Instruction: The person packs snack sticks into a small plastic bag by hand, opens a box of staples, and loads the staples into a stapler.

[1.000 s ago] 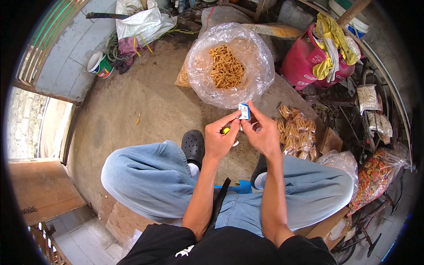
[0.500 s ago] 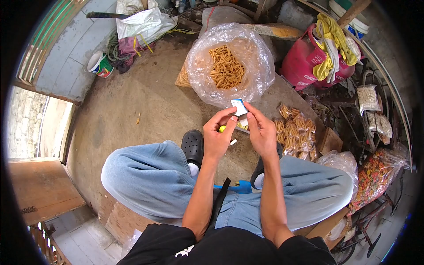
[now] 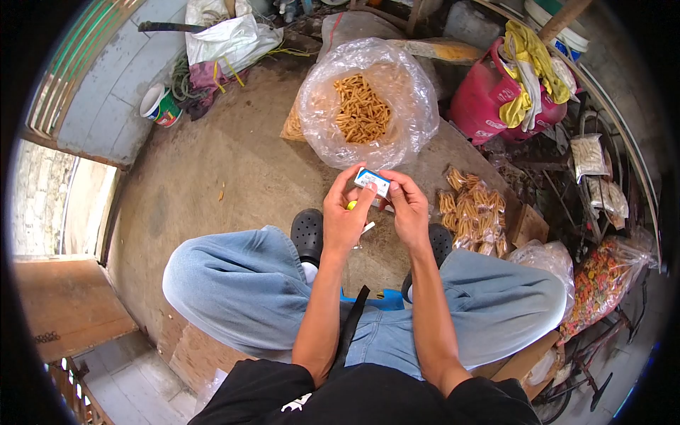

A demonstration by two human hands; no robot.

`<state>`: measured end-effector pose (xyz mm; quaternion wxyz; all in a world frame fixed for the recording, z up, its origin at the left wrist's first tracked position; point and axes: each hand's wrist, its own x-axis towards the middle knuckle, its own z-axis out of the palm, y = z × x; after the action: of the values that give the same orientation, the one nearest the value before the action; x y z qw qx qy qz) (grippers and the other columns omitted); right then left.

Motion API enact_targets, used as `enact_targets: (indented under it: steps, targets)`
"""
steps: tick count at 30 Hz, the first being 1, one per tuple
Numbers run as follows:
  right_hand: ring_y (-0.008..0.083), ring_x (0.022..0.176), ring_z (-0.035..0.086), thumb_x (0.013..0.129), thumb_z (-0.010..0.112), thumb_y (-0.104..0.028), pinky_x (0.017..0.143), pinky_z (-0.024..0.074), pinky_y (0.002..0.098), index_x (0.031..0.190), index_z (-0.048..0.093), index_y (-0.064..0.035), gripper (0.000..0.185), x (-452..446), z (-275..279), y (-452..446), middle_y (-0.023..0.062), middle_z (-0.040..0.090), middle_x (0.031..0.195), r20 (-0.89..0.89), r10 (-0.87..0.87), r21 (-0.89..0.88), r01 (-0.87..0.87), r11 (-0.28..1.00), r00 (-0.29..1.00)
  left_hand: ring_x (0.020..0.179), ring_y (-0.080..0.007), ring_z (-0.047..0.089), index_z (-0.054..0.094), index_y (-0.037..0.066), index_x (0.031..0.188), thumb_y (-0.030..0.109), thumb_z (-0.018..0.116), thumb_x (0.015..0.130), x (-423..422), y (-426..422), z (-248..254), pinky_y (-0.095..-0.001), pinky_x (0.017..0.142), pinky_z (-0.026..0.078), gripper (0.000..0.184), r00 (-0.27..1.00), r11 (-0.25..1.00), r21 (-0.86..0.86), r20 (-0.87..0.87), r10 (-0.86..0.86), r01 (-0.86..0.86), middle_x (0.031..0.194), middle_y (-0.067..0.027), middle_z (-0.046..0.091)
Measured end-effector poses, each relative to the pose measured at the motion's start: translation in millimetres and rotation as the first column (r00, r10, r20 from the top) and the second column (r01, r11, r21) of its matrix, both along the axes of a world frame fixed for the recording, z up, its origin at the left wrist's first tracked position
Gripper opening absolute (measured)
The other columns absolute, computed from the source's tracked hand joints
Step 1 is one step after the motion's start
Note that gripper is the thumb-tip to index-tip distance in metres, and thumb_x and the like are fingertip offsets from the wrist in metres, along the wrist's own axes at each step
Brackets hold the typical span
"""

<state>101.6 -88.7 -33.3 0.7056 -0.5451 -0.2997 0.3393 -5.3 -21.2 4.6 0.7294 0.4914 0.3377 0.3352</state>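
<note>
A small white-and-blue cigarette pack (image 3: 372, 183) is held in front of me between both hands. My left hand (image 3: 345, 212) is closed on its left side, with the thumb across its face. Fingers of my right hand (image 3: 409, 211) grip the right end. Something yellow-green (image 3: 351, 205), perhaps a lighter, shows in my left palm. Below that hand is a thin white stick (image 3: 368, 227) like a cigarette; whether the hand holds it I cannot tell. Beyond my hands stands a large clear plastic bag (image 3: 414, 117), open at the top, with brown stick snacks (image 3: 363, 110) inside.
Small packed bags of snacks (image 3: 473, 209) lie right of my hands. Pink gas cylinders (image 3: 485, 95) draped with yellow cloth (image 3: 528, 60) stand behind them. A bag of colourful snacks (image 3: 602, 287) is at far right. A paint bucket (image 3: 161, 105) sits at the left wall.
The pack has turned from a raised angle to lie flatter, its printed face towards me. Both hands have shifted slightly left, and the left thumb now presses on the pack.
</note>
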Motion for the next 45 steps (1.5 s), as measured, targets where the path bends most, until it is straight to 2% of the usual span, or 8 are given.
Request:
enact_targets:
  steps: [5,12,15,17,21,26,30,45]
  targets:
    - [0.0120,0.085,0.060,0.095,0.054,-0.014,0.066,0.0512,0.0268,0.109,0.059,-0.0033,0.018,-18.7,-12.7,8.3,0.0063,0.063,0.101,-0.485,-0.165,-0.034,0.171,0.985,0.859,0.078,-0.0084,0.063,0.054,0.004,0.117,0.012,0.066,0.086,3.0,-3.2,-7.2,-0.0209,0.064,0.047,0.034,0.981,0.950,0.298,-0.141,0.136,-0.089,0.085,-0.0040,0.067]
    - [0.0142,0.083,0.061,0.093,0.058,-0.014,0.067,0.0532,0.0277,0.107,0.059,-0.0020,0.018,-27.3,-20.4,10.4,0.0056,0.064,0.096,-0.656,-0.102,0.008,0.142,0.990,0.748,0.073,-0.0131,0.066,0.053,0.003,0.116,0.013,0.067,0.084,0.9,-0.9,-7.4,-0.0263,0.064,0.050,0.036,0.941,0.927,0.366,-0.277,0.196,-0.085,0.080,-0.0117,0.069]
    - [0.0138,0.083,0.061,0.092,0.059,-0.014,0.068,0.0536,0.0281,0.111,0.061,-0.0013,0.023,-28.4,-21.1,10.7,0.0055,0.064,0.096,-0.651,-0.083,0.017,0.123,0.992,0.755,0.074,-0.0123,0.066,0.053,0.003,0.116,0.013,0.065,0.086,1.0,0.5,-12.2,-0.0250,0.063,0.050,0.034,0.961,0.948,0.279,-0.181,0.210,-0.155,0.082,-0.0104,0.070]
    - [0.0124,0.082,0.060,0.091,0.062,-0.013,0.069,0.0537,0.0277,0.115,0.061,-0.0008,0.027,-29.1,-19.3,11.5,0.0049,0.063,0.097,-0.515,-0.105,0.015,0.131,0.991,0.851,0.075,-0.0106,0.065,0.052,0.003,0.119,0.013,0.064,0.088,-0.7,2.0,-7.7,-0.0228,0.061,0.048,0.034,0.981,0.982,0.050,-0.052,0.187,-0.184,0.084,-0.0086,0.069]
    - [0.0108,0.080,0.060,0.089,0.064,-0.009,0.069,0.0533,0.0266,0.115,0.061,-0.0002,0.028,-28.9,-13.2,12.2,0.0049,0.063,0.098,-0.355,-0.153,-0.014,0.158,0.987,0.922,0.074,-0.0076,0.063,0.051,0.004,0.122,0.013,0.062,0.090,-3.5,7.8,-17.5,-0.0194,0.057,0.045,0.035,0.978,0.979,-0.004,-0.056,0.202,-0.202,0.085,-0.0069,0.069]
    - [0.0104,0.078,0.060,0.087,0.066,-0.008,0.066,0.0520,0.0252,0.113,0.062,0.0004,0.027,-25.9,-10.7,10.0,0.0060,0.065,0.098,-0.075,-0.200,-0.045,0.197,0.979,0.977,0.056,0.0006,0.053,0.051,0.004,0.125,0.015,0.064,0.089,-6.5,9.9,-17.4,-0.0160,0.043,0.032,0.039,0.988,0.985,-0.070,-0.017,0.155,-0.156,0.080,-0.0057,0.069]
    - [0.0073,0.075,0.057,0.087,0.066,-0.008,0.066,0.0474,0.0209,0.113,0.063,-0.0008,0.027,-24.7,-3.6,7.9,0.0018,0.065,0.089,-0.057,-0.206,-0.053,0.203,0.978,0.977,0.043,0.0017,0.040,0.053,0.003,0.125,0.013,0.063,0.088,-3.6,9.0,-13.2,-0.0164,0.039,0.028,0.039,0.984,0.983,-0.056,-0.043,0.175,-0.177,0.081,-0.0097,0.069]
    - [0.0061,0.072,0.054,0.093,0.060,-0.017,0.064,0.0452,0.0209,0.105,0.066,-0.0032,0.020,-22.4,5.4,4.9,0.0015,0.064,0.087,0.056,-0.222,-0.129,0.227,0.965,0.974,0.055,-0.0029,0.055,0.051,0.003,0.122,0.013,0.063,0.087,-3.8,8.7,-15.0,-0.0160,0.042,0.036,0.039,0.989,0.978,-0.154,0.028,0.148,-0.142,0.091,-0.0137,0.069]
